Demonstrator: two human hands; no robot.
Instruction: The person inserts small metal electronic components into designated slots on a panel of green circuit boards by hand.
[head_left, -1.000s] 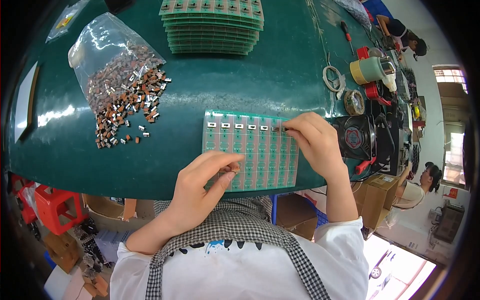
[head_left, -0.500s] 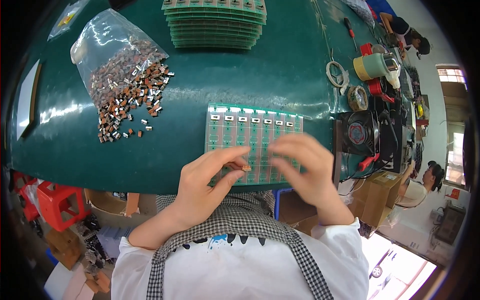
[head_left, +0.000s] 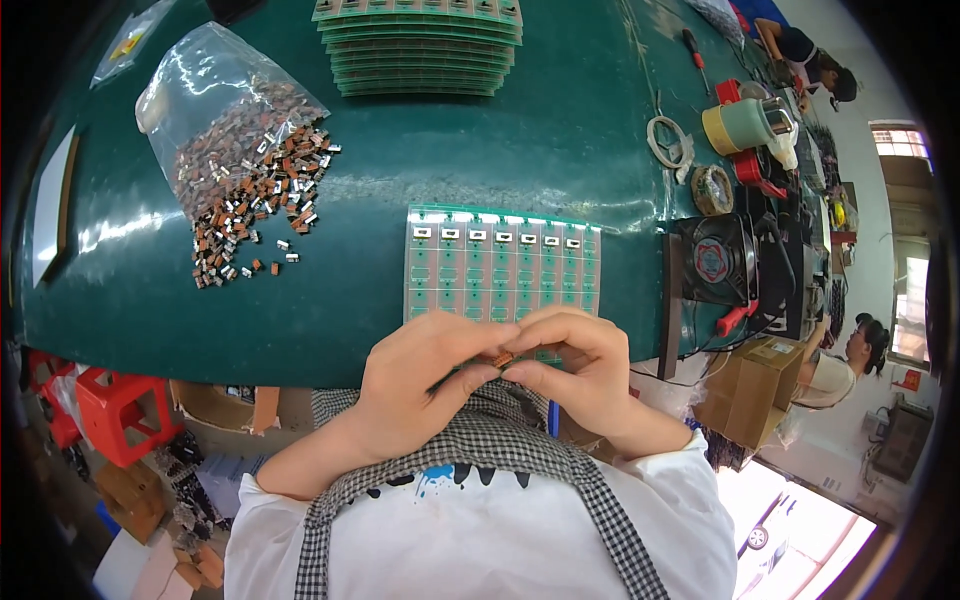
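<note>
Both hands meet at the table's front edge, over the near part of a green circuit board panel. My left hand is closed, its thumb and fingers pinching a small brown-and-metal slide switch. My right hand is closed on the same switch from the other side, thumb and index finger at its end. The fingers partly cover the switch. Along the panel's far row sit several white-and-black slide switches. The hands hide the panel's near rows.
A clear plastic bag spills loose slide switches at the left. Stacked green panels stand at the back. On the right are a black fan, a tape roll, a screwdriver and a cardboard box. Two other people are farther right.
My right hand has moved left and down to the switch in my left hand and closed on it. My left hand has shifted slightly nearer to me, with the switch.
</note>
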